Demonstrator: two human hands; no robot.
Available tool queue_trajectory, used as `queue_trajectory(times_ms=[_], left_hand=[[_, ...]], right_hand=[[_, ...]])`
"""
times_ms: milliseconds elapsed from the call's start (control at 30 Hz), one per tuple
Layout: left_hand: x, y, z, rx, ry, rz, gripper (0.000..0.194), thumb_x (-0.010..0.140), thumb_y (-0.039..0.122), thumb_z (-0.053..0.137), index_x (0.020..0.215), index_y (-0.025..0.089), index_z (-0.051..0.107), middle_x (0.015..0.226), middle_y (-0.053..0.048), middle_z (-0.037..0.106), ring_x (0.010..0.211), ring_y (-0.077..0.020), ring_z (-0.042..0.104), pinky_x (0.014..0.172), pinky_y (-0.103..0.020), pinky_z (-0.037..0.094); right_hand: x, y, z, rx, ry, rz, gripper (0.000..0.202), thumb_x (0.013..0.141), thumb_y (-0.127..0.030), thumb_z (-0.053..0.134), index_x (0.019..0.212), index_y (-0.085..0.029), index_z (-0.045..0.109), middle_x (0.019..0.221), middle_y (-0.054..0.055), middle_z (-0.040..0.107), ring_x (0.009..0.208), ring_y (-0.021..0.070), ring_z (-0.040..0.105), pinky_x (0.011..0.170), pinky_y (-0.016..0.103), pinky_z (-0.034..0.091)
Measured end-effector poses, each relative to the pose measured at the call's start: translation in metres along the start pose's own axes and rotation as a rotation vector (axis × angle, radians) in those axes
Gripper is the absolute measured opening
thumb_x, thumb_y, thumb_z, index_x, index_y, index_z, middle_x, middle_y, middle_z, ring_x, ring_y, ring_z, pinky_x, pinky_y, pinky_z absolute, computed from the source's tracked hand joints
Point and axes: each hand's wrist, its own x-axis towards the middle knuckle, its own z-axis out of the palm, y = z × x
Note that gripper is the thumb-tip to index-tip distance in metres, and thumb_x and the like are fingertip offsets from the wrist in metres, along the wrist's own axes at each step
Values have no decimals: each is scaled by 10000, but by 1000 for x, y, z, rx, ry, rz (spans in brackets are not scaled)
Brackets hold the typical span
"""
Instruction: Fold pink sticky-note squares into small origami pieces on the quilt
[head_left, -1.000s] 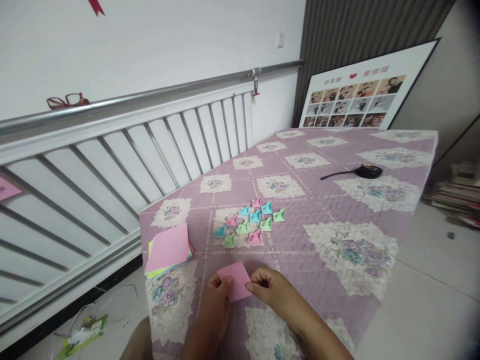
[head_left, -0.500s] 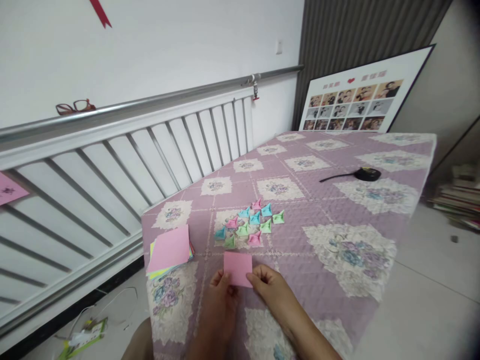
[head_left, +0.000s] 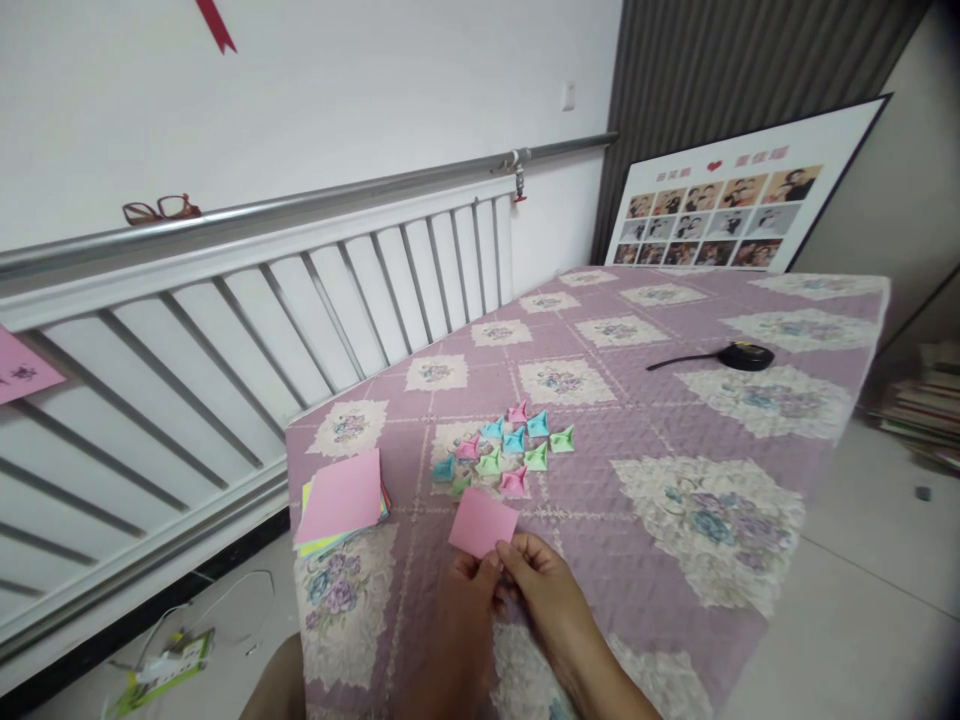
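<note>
A square of pink paper [head_left: 484,522] is pinched between both hands above the tablecloth, turned at an angle. My left hand [head_left: 474,590] grips its lower edge, thumb on top. My right hand [head_left: 536,570] pinches the lower right corner, its thumb close to the left thumb. Just beyond the square lie several small folded paper shapes [head_left: 514,440] in pink, blue and green; the square partly hides a green one. To the left sits a stack of coloured paper [head_left: 343,500] with a pink sheet on top.
The table wears a purple floral tablecloth [head_left: 577,480]. A black tape measure [head_left: 745,356] with a strap lies at the right. Along the left runs a white radiator [head_left: 300,320], with glasses [head_left: 161,208] on the pipe above. A photo board [head_left: 742,190] leans behind the table.
The pink square has been turned from straight to a slanted position. My left hand has moved right, bringing the two hands closer together at the paper's lower edge.
</note>
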Motion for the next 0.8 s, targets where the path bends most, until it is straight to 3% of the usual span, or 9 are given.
queue_trajectory(times_ms=[100,233,400,600,667,800], left_hand=[[1,-2,-3,-1,-21,65,283,713,460,692,703,192,603,553,25,513,481,-118,423,503,-247,308],[-3,1,-2,63,7,33,285,693,431,714,604,215,551,488,36,494,439,-127,415,494,-259,301],[-9,5,1,77,-28,37,233,699,395,703,630,220,566,478,43,484,436,-125,403,501,-256,278],[-6,0,-4,77,-50,70,257,710,415,671,618,205,555,488,38,474,449,-120,395,497,-257,286],[-3,-2,-5,14,-57,88,279,707,437,670,617,200,554,499,36,473,461,-119,398,498,-253,295],[0,-4,-5,-9,-35,83,299,690,476,702,674,194,603,514,25,510,481,-130,441,510,-251,312]], right_hand=[[-2,-4,-1,34,0,20,398,665,-552,713,676,-218,495,450,-92,444,377,99,421,387,236,362],[-2,-8,-7,24,97,-13,433,672,-567,700,626,-225,437,458,-100,399,367,83,383,386,223,305],[2,-15,-17,-23,197,-81,381,677,-520,713,643,-205,502,500,-87,410,440,73,348,433,211,277],[7,-33,-30,87,353,-197,360,665,-492,721,656,-217,488,528,-80,431,474,81,367,455,208,312],[4,-34,-27,53,308,-137,368,662,-511,715,680,-219,493,539,-75,451,468,85,389,441,209,313],[-7,-22,-6,-92,17,17,390,652,-540,719,701,-202,532,514,-62,491,431,93,430,428,224,328]])
